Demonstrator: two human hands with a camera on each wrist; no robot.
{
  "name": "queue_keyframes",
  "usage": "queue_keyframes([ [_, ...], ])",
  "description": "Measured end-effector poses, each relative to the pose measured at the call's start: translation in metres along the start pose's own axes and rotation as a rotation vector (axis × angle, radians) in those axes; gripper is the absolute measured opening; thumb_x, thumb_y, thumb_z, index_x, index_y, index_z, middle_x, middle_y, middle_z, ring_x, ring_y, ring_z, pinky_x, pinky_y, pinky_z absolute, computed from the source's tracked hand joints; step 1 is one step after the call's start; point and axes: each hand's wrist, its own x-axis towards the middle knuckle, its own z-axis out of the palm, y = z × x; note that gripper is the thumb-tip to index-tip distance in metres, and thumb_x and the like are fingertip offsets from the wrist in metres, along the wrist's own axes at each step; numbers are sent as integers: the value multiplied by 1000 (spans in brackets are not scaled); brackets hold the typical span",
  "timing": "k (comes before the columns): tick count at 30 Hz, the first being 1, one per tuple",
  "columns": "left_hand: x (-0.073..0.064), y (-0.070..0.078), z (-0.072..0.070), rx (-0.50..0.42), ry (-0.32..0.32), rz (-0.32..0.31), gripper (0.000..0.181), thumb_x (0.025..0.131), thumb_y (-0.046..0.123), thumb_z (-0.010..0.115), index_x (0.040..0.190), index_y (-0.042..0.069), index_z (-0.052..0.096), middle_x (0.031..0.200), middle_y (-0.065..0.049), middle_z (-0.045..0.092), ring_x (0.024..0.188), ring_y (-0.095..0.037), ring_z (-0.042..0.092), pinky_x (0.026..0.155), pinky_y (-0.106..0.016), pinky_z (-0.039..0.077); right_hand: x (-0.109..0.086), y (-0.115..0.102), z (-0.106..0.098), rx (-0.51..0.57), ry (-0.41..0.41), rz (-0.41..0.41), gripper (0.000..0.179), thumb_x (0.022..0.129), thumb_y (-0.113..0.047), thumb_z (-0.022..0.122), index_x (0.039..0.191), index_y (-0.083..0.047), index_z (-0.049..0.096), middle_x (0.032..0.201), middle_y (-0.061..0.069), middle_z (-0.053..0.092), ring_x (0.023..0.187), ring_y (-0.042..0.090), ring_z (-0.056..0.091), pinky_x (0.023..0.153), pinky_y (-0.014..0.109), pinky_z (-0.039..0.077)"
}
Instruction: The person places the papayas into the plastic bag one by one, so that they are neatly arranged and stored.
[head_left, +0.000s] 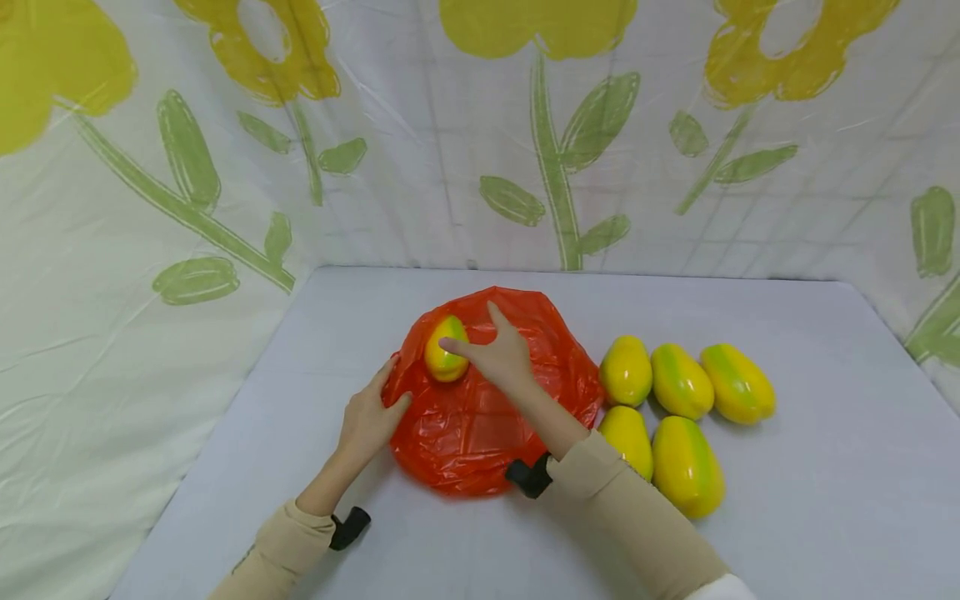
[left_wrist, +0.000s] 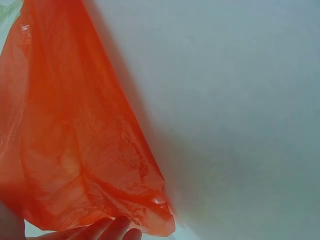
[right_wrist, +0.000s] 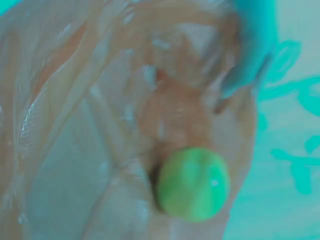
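A red plastic bag (head_left: 480, 425) lies spread open in the middle of the table. One glossy yellow, papaya-shaped fruit (head_left: 447, 368) with a green streak is at the bag's left part; it looks green in the right wrist view (right_wrist: 192, 185). My right hand (head_left: 502, 354) reaches over the bag, thumb and forefinger spread wide, the thumb tip overlapping the fruit in the head view. At the bag's left rim is my left hand (head_left: 365, 423), fingers lying along its outer side and thumb apart over the edge. The left wrist view shows these fingers (left_wrist: 112, 229) against the red film.
Several more yellow-green fruits (head_left: 682, 382) stand in two rows to the right of the bag, the nearest close beside it and my right forearm. The white table (head_left: 817, 500) ends at a flower-printed curtain (head_left: 420, 208) behind and on both sides.
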Motion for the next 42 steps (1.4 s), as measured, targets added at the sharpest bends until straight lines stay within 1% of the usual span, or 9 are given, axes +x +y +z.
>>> queue_keyframes([
  [4, -1, 0, 0, 1, 0, -2, 60, 92, 14, 57, 148, 4, 38, 114, -29, 62, 71, -27, 54, 57, -28, 43, -16, -6, -14, 3, -22, -63, 93, 79, -45, 76, 154, -18, 29, 156, 9, 31, 139, 37, 31, 102, 58, 39],
  [13, -1, 0, -1, -1, -6, -6, 60, 92, 14, 57, 148, 4, 38, 107, -28, 63, 66, -25, 51, 55, -28, 41, -71, -18, -51, 108, -92, -213, 93, 80, -36, 79, 155, -24, 26, 158, -1, 26, 141, 29, 32, 106, 44, 38],
  [18, 0, -1, 0, 5, -7, -3, 60, 92, 14, 57, 148, 4, 38, 111, -29, 62, 68, -25, 52, 55, -28, 41, -98, -14, -67, 94, -86, -246, 93, 79, -36, 79, 155, -29, 25, 158, -7, 24, 141, 27, 31, 105, 46, 38],
  [22, 1, -1, 0, 3, -9, -2, 60, 92, 14, 57, 149, 4, 38, 97, -25, 63, 63, -23, 50, 54, -27, 41, -115, -8, -79, 95, -72, -274, 93, 78, -37, 80, 154, -32, 26, 157, -10, 25, 142, 26, 29, 107, 46, 35],
  [25, 1, 0, 1, 3, -9, -2, 60, 92, 15, 57, 149, 4, 38, 91, -22, 62, 62, -23, 49, 54, -27, 41, -125, -3, -87, 99, -59, -322, 92, 79, -33, 80, 154, -28, 27, 157, -7, 26, 142, 27, 29, 108, 46, 33],
  [29, 0, 0, 0, 12, -5, -1, 60, 92, 14, 57, 148, 4, 38, 106, -27, 63, 70, -26, 53, 58, -27, 43, -135, 7, -98, 85, -15, -367, 92, 80, -26, 81, 154, -21, 28, 157, -2, 30, 142, 27, 30, 107, 45, 33],
  [35, 0, 0, -1, 11, -9, -1, 60, 92, 13, 57, 149, 4, 38, 106, -29, 63, 71, -27, 53, 59, -29, 44, -144, 28, -115, 120, 50, -443, 94, 75, -4, 82, 153, -15, 31, 157, 0, 31, 142, 25, 30, 104, 21, 33],
  [38, -1, 0, -1, 11, -8, 3, 60, 93, 14, 57, 148, 4, 38, 111, -29, 62, 74, -28, 54, 60, -29, 46, -148, 41, -123, 109, 81, -432, 96, 73, 1, 81, 153, -19, 31, 157, -3, 30, 141, 26, 30, 101, 11, 32],
  [42, -1, 1, -1, 6, -8, 7, 59, 93, 14, 57, 148, 4, 38, 111, -29, 63, 74, -27, 54, 61, -29, 46, -153, 58, -135, 48, 121, -366, 97, 76, 1, 80, 154, -26, 28, 158, -4, 28, 142, 19, 30, 99, 8, 32],
])
